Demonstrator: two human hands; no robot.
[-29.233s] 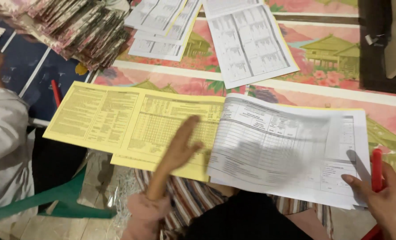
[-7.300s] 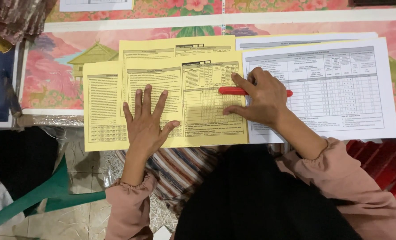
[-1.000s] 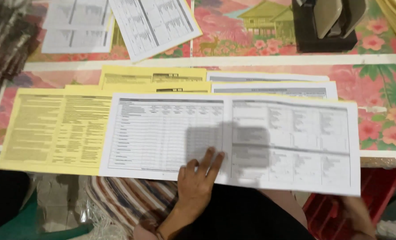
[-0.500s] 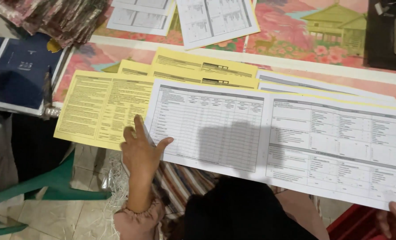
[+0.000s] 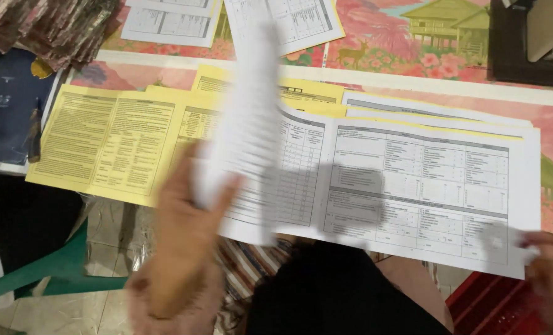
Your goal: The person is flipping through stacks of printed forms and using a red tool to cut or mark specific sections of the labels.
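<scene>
My left hand grips the left half of a large white printed form and has lifted it; that raised part is blurred and stands nearly upright. My right hand holds the form's lower right corner down at the table edge. Under the white form lie yellow printed sheets, spread to the left, with more yellow and white edges showing above it.
A table with a pink flowered cloth holds more white forms at the back, a dark box at the far right, a dark blue book and patterned packets at the left. A green chair stands below left.
My left hand has taken hold of the white form's left side and swung it up off the yellow sheets. My right hand stays at the lower right corner.
</scene>
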